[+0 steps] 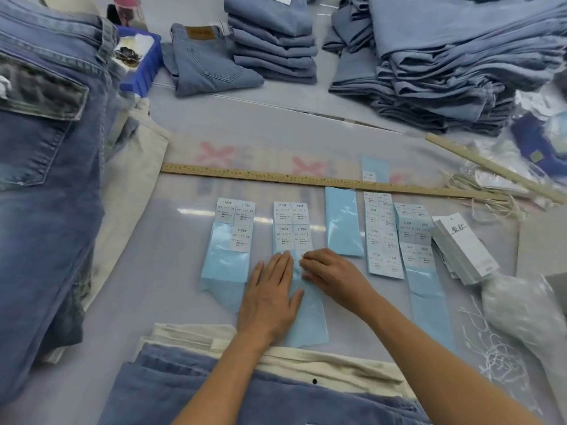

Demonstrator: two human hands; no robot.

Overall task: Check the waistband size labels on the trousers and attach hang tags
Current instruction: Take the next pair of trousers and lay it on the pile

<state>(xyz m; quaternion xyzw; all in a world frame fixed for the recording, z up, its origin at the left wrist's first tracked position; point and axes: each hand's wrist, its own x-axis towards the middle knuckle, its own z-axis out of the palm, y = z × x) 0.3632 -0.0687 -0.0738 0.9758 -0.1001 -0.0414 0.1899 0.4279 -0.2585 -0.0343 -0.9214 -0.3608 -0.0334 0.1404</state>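
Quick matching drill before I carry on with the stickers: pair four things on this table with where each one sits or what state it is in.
Things:
1. left hand
2. wooden ruler
3. blue bin
4. hang tag stack

Places or states:
A. far left, beside the tall jeans pile
B. right of the sticker sheets, fanned out
C. flat on a pale blue backing sheet
D. lying across the table beyond the sticker sheets

Pairs: 1-C, 2-D, 3-A, 4-B
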